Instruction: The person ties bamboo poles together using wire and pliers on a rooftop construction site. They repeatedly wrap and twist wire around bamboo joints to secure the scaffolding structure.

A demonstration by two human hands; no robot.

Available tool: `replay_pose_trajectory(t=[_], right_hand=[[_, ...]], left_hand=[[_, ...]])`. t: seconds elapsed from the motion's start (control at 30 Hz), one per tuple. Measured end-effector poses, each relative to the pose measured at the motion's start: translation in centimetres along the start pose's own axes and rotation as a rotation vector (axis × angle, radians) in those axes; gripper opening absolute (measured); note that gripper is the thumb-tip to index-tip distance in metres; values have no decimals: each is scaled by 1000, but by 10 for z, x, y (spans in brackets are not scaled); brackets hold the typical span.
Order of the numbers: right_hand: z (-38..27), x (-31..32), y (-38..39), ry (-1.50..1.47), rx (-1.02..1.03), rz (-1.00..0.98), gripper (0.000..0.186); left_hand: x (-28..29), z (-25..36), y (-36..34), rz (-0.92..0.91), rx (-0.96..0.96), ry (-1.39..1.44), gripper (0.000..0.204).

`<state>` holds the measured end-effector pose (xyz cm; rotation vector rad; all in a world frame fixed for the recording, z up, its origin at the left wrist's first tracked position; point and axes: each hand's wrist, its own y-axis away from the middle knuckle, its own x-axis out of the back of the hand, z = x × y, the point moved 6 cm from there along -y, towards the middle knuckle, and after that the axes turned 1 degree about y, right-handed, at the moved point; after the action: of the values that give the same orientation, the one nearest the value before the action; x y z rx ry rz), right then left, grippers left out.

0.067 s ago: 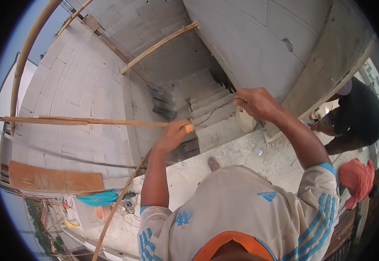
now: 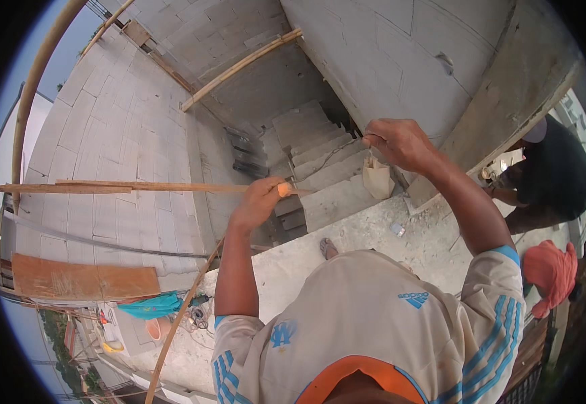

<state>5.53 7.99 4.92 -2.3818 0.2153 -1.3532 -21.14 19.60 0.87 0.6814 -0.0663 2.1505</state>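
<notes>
My left hand (image 2: 258,203) is closed around a small orange object (image 2: 284,189), from which a short, thin tip points right. Its exact kind I cannot make out. My right hand (image 2: 402,143) is raised near the right wall, fingers pinched together at one end of a thin dark cord (image 2: 333,153). The cord slants down and left across the concrete stairs (image 2: 336,202); whether it reaches the orange object is unclear. Just below my right hand, a pale bag (image 2: 377,179) sits at the stairs' upper end.
Wooden poles (image 2: 104,188) cross at the left, beside a block wall (image 2: 111,135). The stairwell drops ahead of me. At the right, a person in dark clothes (image 2: 555,175) bends down near a red cloth (image 2: 550,276). A brown board (image 2: 84,276) and a turquoise cloth (image 2: 151,306) lie lower left.
Both my hands have risen slightly, the right one more. The thin tip on the orange object now shows more plainly, and the cord has shifted.
</notes>
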Motion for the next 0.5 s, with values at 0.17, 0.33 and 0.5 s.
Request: replay_pose_trajectory(t=[0.17, 0.33, 0.5], right_hand=[[0, 56, -66, 163, -100, 328, 21], [25, 47, -104, 406, -38, 306, 21], [54, 17, -129, 511, -12, 201, 21]], left_hand=[[68, -17, -22, 102, 72, 168, 21], [111, -12, -38, 245, -198, -54, 21], [136, -29, -69, 170, -92, -228, 21]])
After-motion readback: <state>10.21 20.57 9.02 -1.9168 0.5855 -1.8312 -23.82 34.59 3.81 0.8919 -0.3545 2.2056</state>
